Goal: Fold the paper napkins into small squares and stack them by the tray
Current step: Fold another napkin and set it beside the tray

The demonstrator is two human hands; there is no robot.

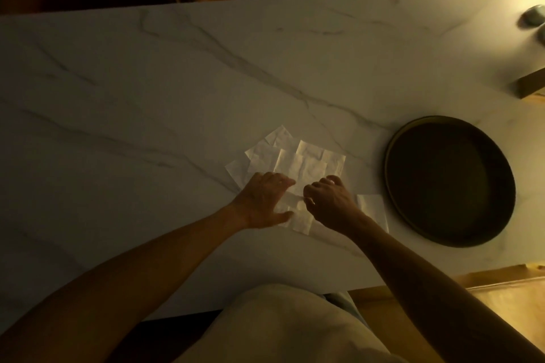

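A loose pile of unfolded white paper napkins (298,158) lies spread on the marble table, left of a round dark tray (449,181). One napkin (299,216) lies nearest me under both hands. My left hand (262,200) rests flat on its left part with fingers spread. My right hand (330,200) pinches that napkin's edge with curled fingers. A folded white napkin square (373,209) sits between my right wrist and the tray's left rim, partly hidden by my forearm.
The white marble table (147,97) stretches far to the left and back. A small grey object (533,19) and a dark block (530,84) sit at the right edge. Dark chairs stand beyond the far edge.
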